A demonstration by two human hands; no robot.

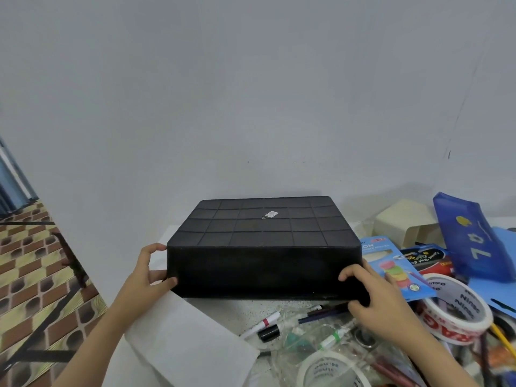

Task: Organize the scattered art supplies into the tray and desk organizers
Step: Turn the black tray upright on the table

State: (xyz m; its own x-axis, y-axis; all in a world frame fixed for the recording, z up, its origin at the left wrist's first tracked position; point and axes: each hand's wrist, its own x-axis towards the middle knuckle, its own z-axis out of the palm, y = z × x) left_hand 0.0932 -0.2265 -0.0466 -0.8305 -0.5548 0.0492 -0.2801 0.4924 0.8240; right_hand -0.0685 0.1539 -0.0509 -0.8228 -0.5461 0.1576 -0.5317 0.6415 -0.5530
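Pinching the near corners of the upturned black ribbed plastic tray (262, 241), left hand (145, 272) and right hand (371, 300) each hold it in a closed grip atop the speckled white counter (245, 305). Readying stage: next it likely needs flipping upright.

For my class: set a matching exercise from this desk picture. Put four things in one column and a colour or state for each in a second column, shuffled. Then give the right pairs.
Things
1. tray
2. pencil case
3. tape roll at the right
4. desk organizer

Colour or state
A. cream
B. black, upside down, gripped by the left hand and the right hand
C. white with red lettering
D. blue

Pairs: 1-B, 2-D, 3-C, 4-A
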